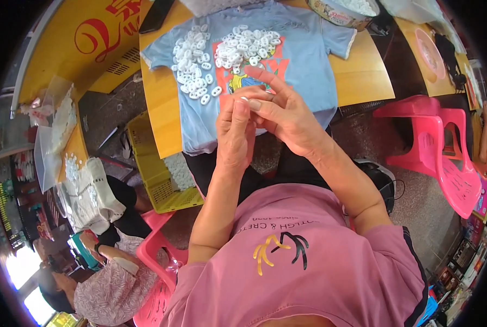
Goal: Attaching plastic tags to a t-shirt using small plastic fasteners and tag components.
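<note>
My left hand (235, 131) and my right hand (290, 117) meet in front of the table's near edge, fingertips together. Between the two thumbs shows a sliver of a small white piece (244, 98); the fingers hide most of it. The left fingers are curled closed. On the right hand, the thumb presses in while some fingers stretch up and away. Just beyond lie two heaps of small white oval pieces with two dark holes each, a left heap (190, 60) and a right heap (247, 46). They rest on a light blue T-shirt (311, 54) spread over the table (363, 76).
A round tub (336, 16) with white pieces stands at the back right, a dark flat device (157, 15) at the back left. A yellow crate (137, 143) sits below left. Pink plastic stools (418, 131) flank me. Another person (110, 289) sits at lower left.
</note>
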{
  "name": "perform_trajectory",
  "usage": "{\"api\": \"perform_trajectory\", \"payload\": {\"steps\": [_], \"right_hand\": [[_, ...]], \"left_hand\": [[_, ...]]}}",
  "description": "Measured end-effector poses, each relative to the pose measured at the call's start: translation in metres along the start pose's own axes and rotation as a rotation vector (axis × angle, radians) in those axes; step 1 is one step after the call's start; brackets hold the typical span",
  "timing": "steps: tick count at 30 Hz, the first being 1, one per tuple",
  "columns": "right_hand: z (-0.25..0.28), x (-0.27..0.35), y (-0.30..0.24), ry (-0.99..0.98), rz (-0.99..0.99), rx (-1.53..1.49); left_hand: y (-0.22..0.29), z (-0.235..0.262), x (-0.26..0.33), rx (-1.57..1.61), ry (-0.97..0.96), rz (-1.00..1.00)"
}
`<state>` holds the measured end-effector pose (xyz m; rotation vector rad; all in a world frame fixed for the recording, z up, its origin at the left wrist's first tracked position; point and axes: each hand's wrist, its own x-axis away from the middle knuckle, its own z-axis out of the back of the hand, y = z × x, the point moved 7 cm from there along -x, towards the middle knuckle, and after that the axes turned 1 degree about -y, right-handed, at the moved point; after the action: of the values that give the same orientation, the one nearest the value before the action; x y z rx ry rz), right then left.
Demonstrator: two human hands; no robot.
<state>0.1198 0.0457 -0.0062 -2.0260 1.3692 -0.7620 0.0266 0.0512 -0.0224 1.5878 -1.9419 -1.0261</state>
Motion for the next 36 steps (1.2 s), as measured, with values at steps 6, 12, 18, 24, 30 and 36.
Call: {"api": "perform_trajectory", "payload": {"steps": [6,12,18,24,30,36], "right_hand": [[0.013,-0.001,-0.006,0.009,0.115,0.471],[0.049,-0.026,-0.061,0.228,0.555,1.203],[0.027,-0.061,-0.044,0.035,0.786,1.658],[0.008,-0.084,-0.03,-0.192,0.858,1.918],[0.003,-0.089,-0.03,-0.27,0.911,1.848],[0.017,-0.07,-0.031,-0.066,0.16,1.009]], "left_hand": [[0.047,0.047,0.023,-0.235,0.199,-0.101],[0.126,0.143,0.107,-0.446,0.459,-0.075],[0.132,0.229,0.183,-1.155,0.791,0.235],[0.117,0.226,0.201,-1.091,0.801,0.139],[0.11,0.13,0.138,-1.081,0.611,0.024],[0.077,0.062,0.051,-0.961,0.354,-0.11]]}}
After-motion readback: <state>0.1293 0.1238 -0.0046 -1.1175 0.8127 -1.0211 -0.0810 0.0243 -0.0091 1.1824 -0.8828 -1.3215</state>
